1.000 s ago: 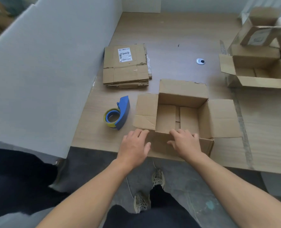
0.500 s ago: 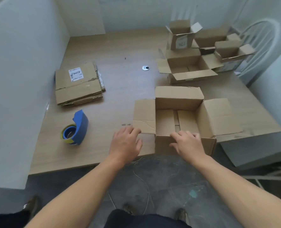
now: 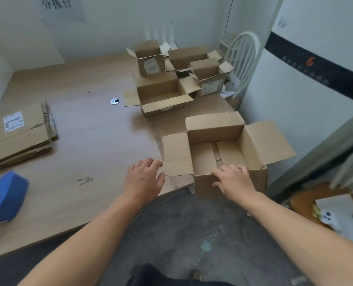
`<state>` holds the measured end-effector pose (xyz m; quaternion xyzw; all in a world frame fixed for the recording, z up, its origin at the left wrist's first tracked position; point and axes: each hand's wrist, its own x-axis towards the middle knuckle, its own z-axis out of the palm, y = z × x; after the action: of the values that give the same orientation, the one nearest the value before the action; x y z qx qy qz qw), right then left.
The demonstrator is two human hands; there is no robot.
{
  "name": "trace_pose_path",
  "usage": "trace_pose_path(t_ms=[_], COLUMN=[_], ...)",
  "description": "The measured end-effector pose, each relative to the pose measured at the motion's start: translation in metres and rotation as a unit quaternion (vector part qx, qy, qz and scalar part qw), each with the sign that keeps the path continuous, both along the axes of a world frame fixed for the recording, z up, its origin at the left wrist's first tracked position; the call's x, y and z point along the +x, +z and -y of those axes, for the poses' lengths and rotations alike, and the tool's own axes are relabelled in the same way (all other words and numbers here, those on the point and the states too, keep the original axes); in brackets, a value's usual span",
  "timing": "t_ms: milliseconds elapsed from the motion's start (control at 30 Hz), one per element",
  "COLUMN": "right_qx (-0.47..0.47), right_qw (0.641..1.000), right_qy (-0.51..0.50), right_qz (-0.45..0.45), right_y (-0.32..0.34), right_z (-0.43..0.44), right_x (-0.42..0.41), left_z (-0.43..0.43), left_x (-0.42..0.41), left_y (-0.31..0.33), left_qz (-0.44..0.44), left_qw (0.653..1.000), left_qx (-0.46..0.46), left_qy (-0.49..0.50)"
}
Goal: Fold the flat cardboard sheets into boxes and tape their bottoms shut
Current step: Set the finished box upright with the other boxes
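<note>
Head view. Wooden surface (image 3: 84,145) fills the left and middle of the frame, grey floor (image 3: 192,234) along the bottom.

Open box (image 3: 229,131) stands upright at lower right of centre, at the surface's front edge. All four top flaps are up or spread outward. Two bottom flaps meet inside, with a narrow gap down the middle.

Right hand (image 3: 234,181) is on the box's near wall. Its fingers (image 3: 231,169) are curled over the top rim and the thumb is on the outer face, so the wall is pinched between them.

Left hand (image 3: 143,179) is above the surface's front edge, just beside the box's left flap. Its fingers (image 3: 150,163) are loosely bent and slightly apart, holding nothing. Cannot tell whether the thumb touches the flap.

Flat cardboard sheets (image 3: 20,139) lie stacked at the left edge of the frame. The top sheet carries a white label.

Tape dispenser (image 3: 7,198), blue with a roll in it, lies at lower left on the surface, well apart from both hands.

Assembled boxes (image 3: 161,93) cluster at upper centre, flaps open. A smaller one with a round label sits behind the widest, and more stand to its right.

Small round metal disc (image 3: 115,101) is set in the surface, left of that cluster.

White spindle-back chair (image 3: 242,56) stands at upper right, behind the cluster.
</note>
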<state>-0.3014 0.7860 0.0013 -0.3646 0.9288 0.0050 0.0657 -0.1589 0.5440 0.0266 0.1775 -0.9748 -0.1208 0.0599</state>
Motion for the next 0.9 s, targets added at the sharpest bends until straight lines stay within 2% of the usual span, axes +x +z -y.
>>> trace_pose_path(t_ms=[233,600,900], right_qx=[0.021,0.035,0.051], right_qw=[1.000,0.999,0.997], right_qy=[-0.013,-0.016,0.017], right_qz=[0.007,0.034,0.064], right_y=[0.002,-0.012,-0.032], right_z=[-0.014,0.024,0.041], right_x=[-0.070,-0.185,-0.261], left_z=[-0.012,0.030,0.031], left_x=[-0.063,-0.187,-0.235], left_y=[-0.006,-0.016,-0.022], left_qz=[0.019,0.007,0.031], left_qw=[1.000,0.999,0.997], left_qx=[0.008,0.032,0.064], left_qy=[-0.021,-0.021,0.025])
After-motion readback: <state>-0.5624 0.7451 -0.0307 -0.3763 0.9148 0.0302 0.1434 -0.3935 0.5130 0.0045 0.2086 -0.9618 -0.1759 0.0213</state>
